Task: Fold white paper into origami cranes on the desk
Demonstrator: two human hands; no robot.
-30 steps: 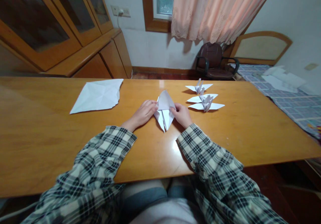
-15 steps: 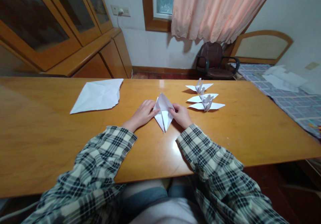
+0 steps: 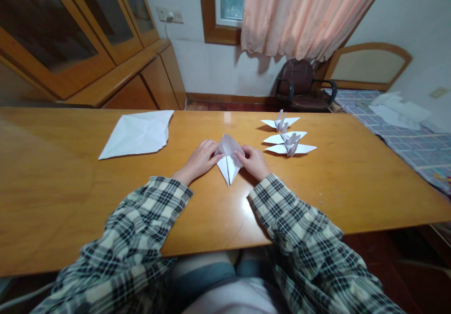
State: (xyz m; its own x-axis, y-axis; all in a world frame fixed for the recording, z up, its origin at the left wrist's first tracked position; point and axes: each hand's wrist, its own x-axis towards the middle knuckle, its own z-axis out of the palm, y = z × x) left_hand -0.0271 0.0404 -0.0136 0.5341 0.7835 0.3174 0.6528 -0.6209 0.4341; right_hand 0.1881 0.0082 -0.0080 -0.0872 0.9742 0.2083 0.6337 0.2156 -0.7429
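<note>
A white folded paper point(image 3: 229, 164) lies in the middle of the table, a kite-like shape with its narrow point toward me and a slit down its lower half. Its upper flap bulges upward. My left hand point(image 3: 203, 158) grips the left edge, thumb on top near the middle crease. On the opposite edge my right hand point(image 3: 256, 160) pinches the paper between thumb and fingers. Right of my hands stand several folded paper cranes with spread wings, the nearest crane point(image 3: 291, 148) just past my right hand and the farthest crane point(image 3: 280, 122) near the table's back edge.
A creased white sheet point(image 3: 139, 135) lies flat on the left of the wooden table point(image 3: 70, 201). Beyond the table stand a brown office chair point(image 3: 299, 81) and a wooden cabinet point(image 3: 151, 77). A bed with a checked cover point(image 3: 398, 138) adjoins the right side.
The folded paper's top point has come down slightly toward me and the flap looks more rounded. Its lower tip has shifted a little left. Both hands keep their hold.
</note>
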